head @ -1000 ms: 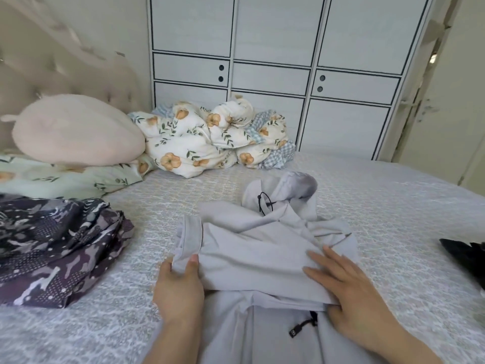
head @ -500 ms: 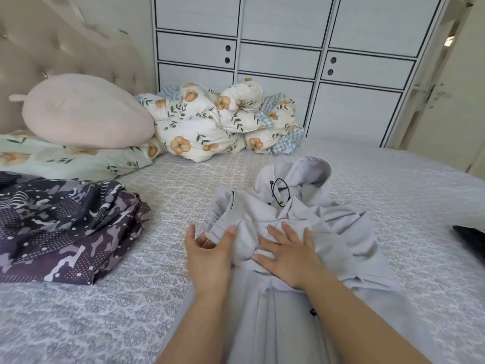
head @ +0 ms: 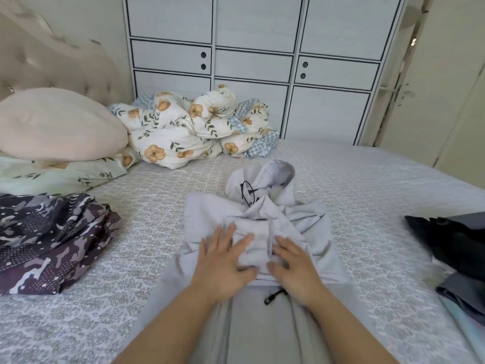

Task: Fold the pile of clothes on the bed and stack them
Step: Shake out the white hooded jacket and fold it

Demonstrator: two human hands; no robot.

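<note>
In the middle of the bed (head: pixel 367 185), straight in front of the person, lies a pale grey hooded garment (head: pixel 301 224). Its long axis runs away from the person toward the white wardrobe (head: pixel 252 74), with the hood (head: pixel 273 174) at the far end and the body trailing back under the forearms. A folded-over part sits across its middle.

The left hand (head: pixel 223 266) lies flat on that fold with fingers spread and straight; the right hand (head: pixel 294 264) rests just beside it, fingers loosely extended on the cloth, gripping nothing. A black drawstring toggle (head: pixel 274 296) shows on the garment near the right wrist.

Left of the grey garment, apart from it, is a folded purple camouflage-print cloth (head: pixel 52 243). Right of it, at the bed's edge, is a heap of dark clothes (head: pixel 456 240). Bare bedcover lies on both sides between. Beyond the hood, against the wardrobe, sits a bundled floral duvet (head: pixel 189 130), with a pink pillow (head: pixel 57 124) further left.
</note>
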